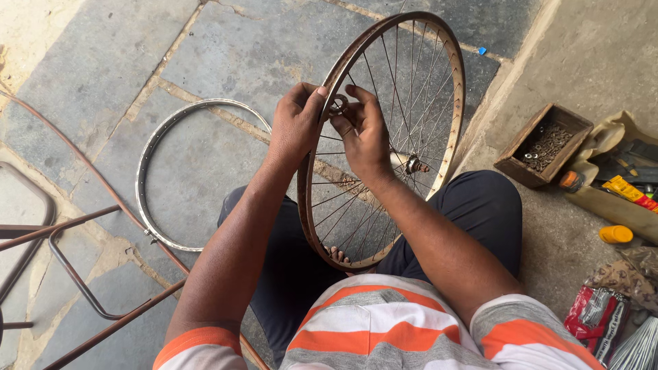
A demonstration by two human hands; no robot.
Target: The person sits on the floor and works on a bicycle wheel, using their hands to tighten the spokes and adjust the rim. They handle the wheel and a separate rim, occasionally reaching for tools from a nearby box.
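The person sits on the stone floor (226, 55) with one spoked bicycle wheel (384, 137) standing upright between the knees. Both hands meet at the upper left part of its rim. The left hand (296, 123) wraps the rim from the outer side, thumb pressed against the metal. The right hand (363, 133) reaches in among the spokes from the inner side, and its fingertips pinch one small round metal tool (338, 105) against the rim; the left thumb touches the same spot. The wheel's single hub (411, 164) sits just right of the right wrist, below the grip.

Left of the grip and lower, one bare rim (147, 157) without spokes lies flat on the floor, well apart from the hands. Further left, rusty bent rods (82, 288) of a frame stand near the picture's edge.

Right of the grip, beyond the right knee, one wooden box (521, 161) holds many small metal parts, too small to count. Beside it lie one yellow cap (615, 234), one red packet (598, 316) and a cloth bag (610, 137) of tools.
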